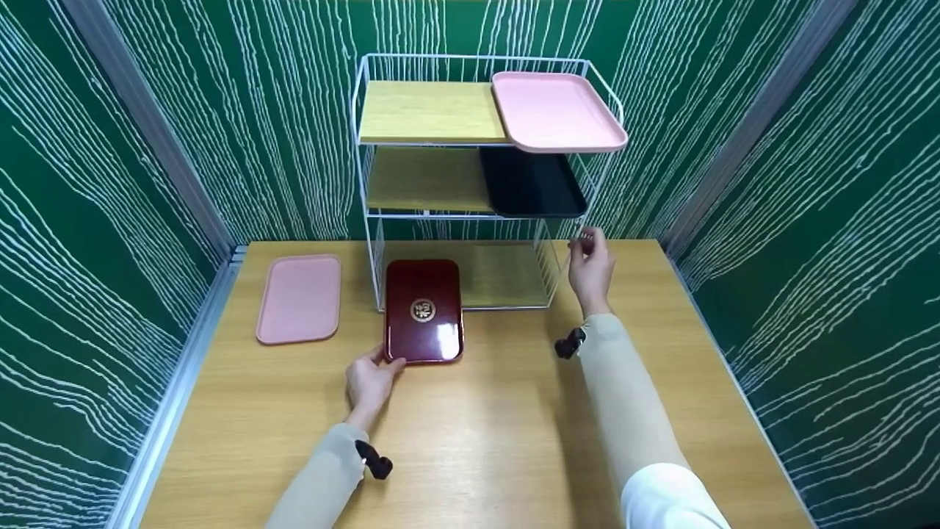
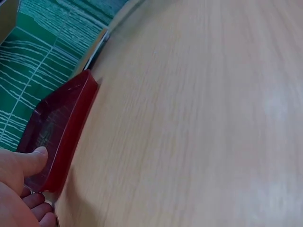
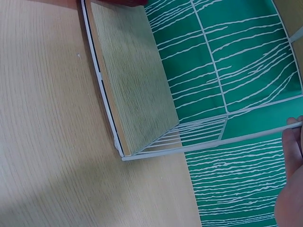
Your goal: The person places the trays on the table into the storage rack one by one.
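A dark red tray [image 1: 423,283] with a round gold emblem lies partly over the left of the bottom shelf, its near end beyond the front edge. My left hand [image 1: 369,383] holds the tray's near left corner; in the left wrist view, the thumb [image 2: 35,161] lies on top and the other fingers are below. My right hand [image 1: 592,270] grips the front right post of the white wire rack [image 1: 365,176]. In the right wrist view, fingers [image 3: 294,142] curl at the post [image 3: 213,143], partly cut off by the frame.
On the rack's top shelf [image 1: 429,110], a pink tray [image 1: 559,110] sits at the right. Below it, a black tray [image 1: 532,184] lies right on the middle shelf [image 1: 426,176]. Another pink tray [image 1: 299,297] rests on the wooden table [image 1: 470,455], left of the rack.
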The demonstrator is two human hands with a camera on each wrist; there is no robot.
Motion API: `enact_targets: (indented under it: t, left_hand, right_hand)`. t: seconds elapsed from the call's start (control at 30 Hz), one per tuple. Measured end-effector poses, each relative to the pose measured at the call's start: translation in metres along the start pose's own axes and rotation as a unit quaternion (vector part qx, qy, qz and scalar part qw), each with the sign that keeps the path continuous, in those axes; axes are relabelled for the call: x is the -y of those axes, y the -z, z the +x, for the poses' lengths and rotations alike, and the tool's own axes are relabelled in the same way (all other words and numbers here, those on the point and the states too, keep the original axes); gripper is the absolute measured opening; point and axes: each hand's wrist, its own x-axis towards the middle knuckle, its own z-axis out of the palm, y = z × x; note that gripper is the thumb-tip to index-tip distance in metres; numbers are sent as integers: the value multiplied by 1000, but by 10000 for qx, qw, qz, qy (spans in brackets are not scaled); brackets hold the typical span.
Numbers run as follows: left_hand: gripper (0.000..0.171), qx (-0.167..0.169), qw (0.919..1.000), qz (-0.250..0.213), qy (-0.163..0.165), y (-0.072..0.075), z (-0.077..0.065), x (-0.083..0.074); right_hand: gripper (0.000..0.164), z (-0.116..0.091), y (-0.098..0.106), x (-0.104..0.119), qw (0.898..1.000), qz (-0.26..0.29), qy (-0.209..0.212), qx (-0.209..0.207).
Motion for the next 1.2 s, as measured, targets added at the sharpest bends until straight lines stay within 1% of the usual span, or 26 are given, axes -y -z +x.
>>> enact_targets:
  t: [0.13, 0.2, 0.37, 0.43, 0.5, 0.63, 0.7, 0.77, 0.93, 1.2]
  left_hand:
    - [54, -97, 9993, 353, 92, 1, 6, -3]
    - [49, -138, 9985, 532, 78, 3, 9, -5]
    - [30, -51, 9966, 821, -44, 6, 18, -12]
    - [25, -34, 9960, 898, -8, 6, 21, -13]
    - [21, -45, 9957, 920, 116, 6, 24, -14]
    - [20, -137, 9958, 731, 538, 5, 30, -13]
    - [20, -262, 9952, 571, 745, 5, 33, -13]
    - [21, -423, 9945, 440, 856, 5, 35, -12]
    - [20, -766, 9922, 211, 957, 4, 36, -13]
    - [18, -1074, 9881, -449, 1003, -4, 37, -11]
  right_hand:
    - [16, 0, 0, 0, 10000, -34, -32, 84]
    - [16, 0, 0, 0, 9999, -65, -53, 100]
    - [16, 0, 2, 1, 10000, -38, -57, 65]
    - [16, 0, 2, 1, 10000, -19, -51, 73]
    - [16, 0, 2, 1, 9999, -17, -61, 89]
    - [17, -2, 2, 1, 9999, 6, -87, 107]
    - [17, -3, 2, 1, 9998, 46, -113, 131]
    - [18, -4, 2, 1, 9998, 64, -138, 156]
    - [18, -4, 2, 2, 9996, 61, -185, 203]
    - [16, -1, 3, 3, 9998, 114, -107, 150]
